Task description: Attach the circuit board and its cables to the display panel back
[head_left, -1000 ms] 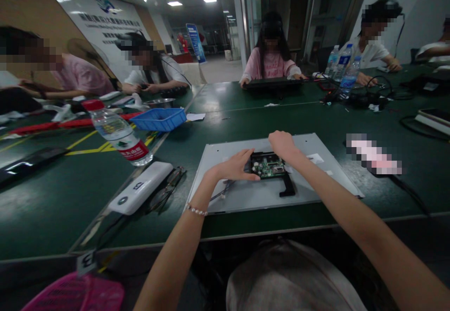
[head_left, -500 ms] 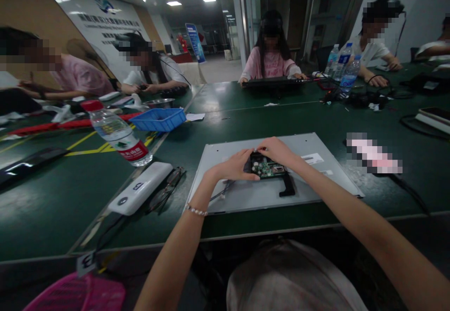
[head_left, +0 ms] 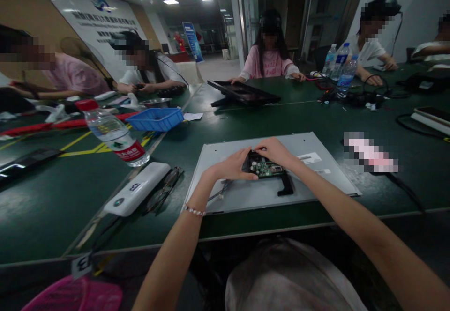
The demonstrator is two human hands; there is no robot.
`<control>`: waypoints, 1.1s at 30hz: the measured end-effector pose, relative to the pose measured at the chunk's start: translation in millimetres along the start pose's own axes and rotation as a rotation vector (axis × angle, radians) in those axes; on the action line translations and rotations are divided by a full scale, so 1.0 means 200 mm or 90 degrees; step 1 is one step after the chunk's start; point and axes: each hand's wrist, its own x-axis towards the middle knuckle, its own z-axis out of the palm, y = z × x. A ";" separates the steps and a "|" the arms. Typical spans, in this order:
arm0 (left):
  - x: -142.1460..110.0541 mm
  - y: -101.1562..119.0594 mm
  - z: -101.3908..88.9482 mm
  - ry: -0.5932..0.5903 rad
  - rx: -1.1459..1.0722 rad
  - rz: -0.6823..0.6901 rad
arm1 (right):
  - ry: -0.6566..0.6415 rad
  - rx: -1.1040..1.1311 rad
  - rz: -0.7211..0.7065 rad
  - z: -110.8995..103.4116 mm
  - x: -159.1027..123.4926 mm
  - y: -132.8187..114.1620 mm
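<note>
A flat grey metal panel, like the back of a display screen, lies on the green table in front of me. On its middle rests a green circuit board in a black bracket. My left hand grips the left side of the board and bracket, thumb at the near edge and fingers at the far edge. At the far edge of the board my right hand has its fingertips pinched together; what lies between them is too small to make out. Thin cables run out under my left hand.
Left of the panel are a white power bank, eyeglasses, a water bottle and a blue tray. A blurred pink object lies to the right. Across the table, a person handles a black monitor.
Across the table, the person's black monitor has swung to the left and now lies tilted. My own hands stay on the board with barely any movement. The view has shifted slightly.
</note>
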 end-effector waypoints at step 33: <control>0.01 -0.03 0.02 -0.004 0.003 0.006 | -0.066 -0.189 0.017 -0.05 -0.01 -0.10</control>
